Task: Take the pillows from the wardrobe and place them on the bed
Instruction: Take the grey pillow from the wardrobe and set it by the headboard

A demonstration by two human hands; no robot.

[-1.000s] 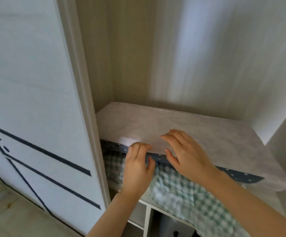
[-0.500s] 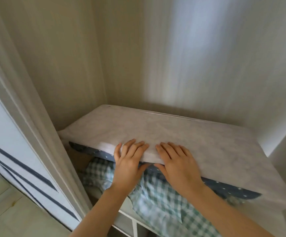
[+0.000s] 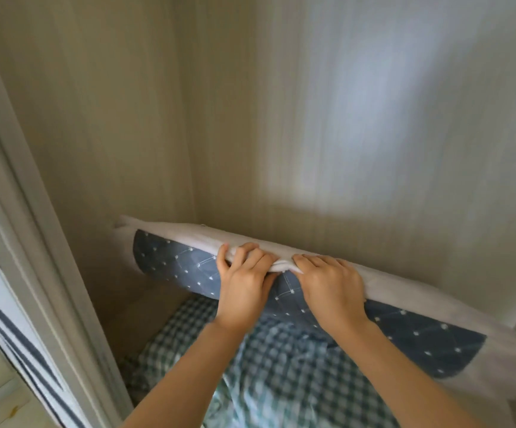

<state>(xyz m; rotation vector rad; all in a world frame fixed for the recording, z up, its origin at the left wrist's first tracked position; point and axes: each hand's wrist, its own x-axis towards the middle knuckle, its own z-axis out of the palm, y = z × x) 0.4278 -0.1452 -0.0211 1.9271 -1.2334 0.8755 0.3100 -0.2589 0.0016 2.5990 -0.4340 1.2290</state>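
A flat pillow [image 3: 170,257], pale grey on one face and dark blue with white dots on the other, is tipped up on its long edge inside the wardrobe [image 3: 102,125]. Its blue face is turned toward me. My left hand [image 3: 242,282] and my right hand [image 3: 330,288] sit side by side at the middle of its upper edge, fingers curled over the pale fabric and bunching it. Under the pillow lies green-and-white checked bedding [image 3: 281,366]; whether that is a second pillow I cannot tell.
The beige wardrobe walls close in behind and to the left of the pillow. A white sliding door [image 3: 12,273] with dark stripes stands at the left edge. A strip of light floor [image 3: 0,403] shows at the bottom left.
The pillow lay flat with my palms resting on its front edge. Both hands have since closed on that edge and lifted it, so the pillow now stands on edge with its blue underside showing.
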